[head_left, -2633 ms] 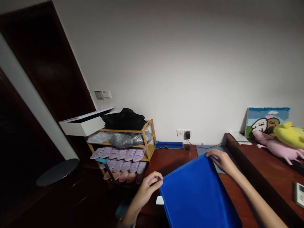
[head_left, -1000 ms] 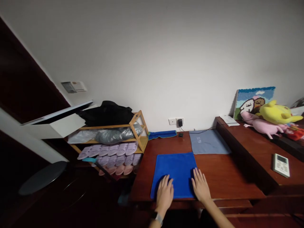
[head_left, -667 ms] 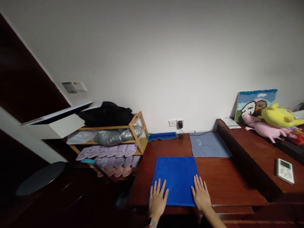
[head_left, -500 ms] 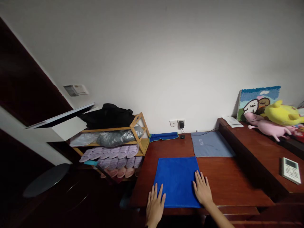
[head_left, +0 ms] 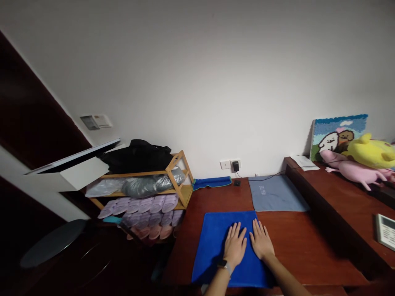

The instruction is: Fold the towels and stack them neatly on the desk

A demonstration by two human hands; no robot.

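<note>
Head view: left hand (head_left: 235, 245) and right hand (head_left: 261, 241) (unclenched, palms down) touch blue cloth (head_left: 211, 238).

I have my left hand (head_left: 235, 245) and right hand (head_left: 262, 241) palm down and side by side, near each other but apart, fingers stretched forward, thumbs turned inward, my left forearm (head_left: 218, 283) slanting in from the left and my right forearm (head_left: 285, 276) from the right.

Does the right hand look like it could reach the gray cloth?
Probably yes: the right hand is at the right edge of the blue cloth, the gray cloth lies just beyond, and nothing stands between them.
</note>
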